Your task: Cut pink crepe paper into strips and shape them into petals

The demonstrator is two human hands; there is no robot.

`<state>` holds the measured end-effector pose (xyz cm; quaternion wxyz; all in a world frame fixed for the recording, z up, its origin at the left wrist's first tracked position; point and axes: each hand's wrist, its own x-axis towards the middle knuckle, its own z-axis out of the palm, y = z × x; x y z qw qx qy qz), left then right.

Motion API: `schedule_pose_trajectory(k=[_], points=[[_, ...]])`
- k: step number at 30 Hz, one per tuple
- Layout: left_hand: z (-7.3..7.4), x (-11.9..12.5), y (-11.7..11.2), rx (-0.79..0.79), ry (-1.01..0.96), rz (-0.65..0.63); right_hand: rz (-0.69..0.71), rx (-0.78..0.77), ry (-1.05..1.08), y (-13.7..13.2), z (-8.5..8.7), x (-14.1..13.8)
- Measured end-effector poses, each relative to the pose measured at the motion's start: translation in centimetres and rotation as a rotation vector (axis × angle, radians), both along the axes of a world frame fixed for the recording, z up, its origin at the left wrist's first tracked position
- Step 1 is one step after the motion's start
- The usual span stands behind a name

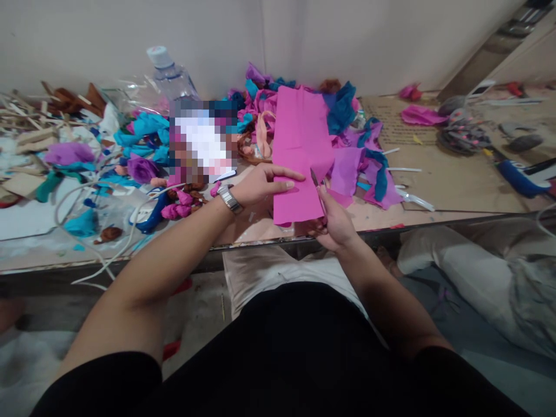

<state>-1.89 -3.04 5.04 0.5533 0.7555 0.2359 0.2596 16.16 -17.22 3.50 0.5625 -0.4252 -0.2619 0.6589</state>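
Pink paper sheet [299, 150], long and rectangular, is held up over the near edge of the worktop [452, 185], with its far end reaching toward the wall [347, 35].

The left hand [260, 185] grips the sheet at its left edge, low down. The thumb lies flat across the face of the paper and the other fingers are behind it. A metal wristwatch [229, 198] sits on that wrist, left of the sheet.

The right hand [334, 223] is at the sheet's lower right corner, closed around the handles of a pair of scissors [316, 180]. The blades point up and away and meet the sheet's right edge. Whether they are parted cannot be told.

Just right of the sheet lie purple paper pieces [347, 171] mixed with teal strips [381, 174]. Beyond these are white strips [412, 200] on the bare surface. Behind the sheet's far end is a heap of crumpled teal and magenta paper [341, 107].

Left of the sheet is a blurred patch [202, 142]. A clear water bottle [170, 75] stands behind the patch, close to the wall. Farther left lie a purple paper flower [141, 168], more teal paper [143, 130] and a pile of wooden sticks [26, 116]. A white cable [117, 243] loops over the worktop's near edge, well left of the sheet.

Far to the right of the sheet are a loose magenta piece [419, 114] and a grey bundle [463, 136].
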Motion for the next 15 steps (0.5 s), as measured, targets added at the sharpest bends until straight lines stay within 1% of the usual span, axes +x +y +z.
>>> schedule_pose_trajectory(k=[6, 15], points=[[-0.14, -0.01, 0.04, -0.013, -0.004, -0.001, 0.016, 0.112, 0.031, -0.11, 0.11, -0.25], [0.11, 0.1, -0.04, -0.016, -0.009, -0.036, -0.023, 0.14, 0.074, -0.01, -0.36, -0.34]])
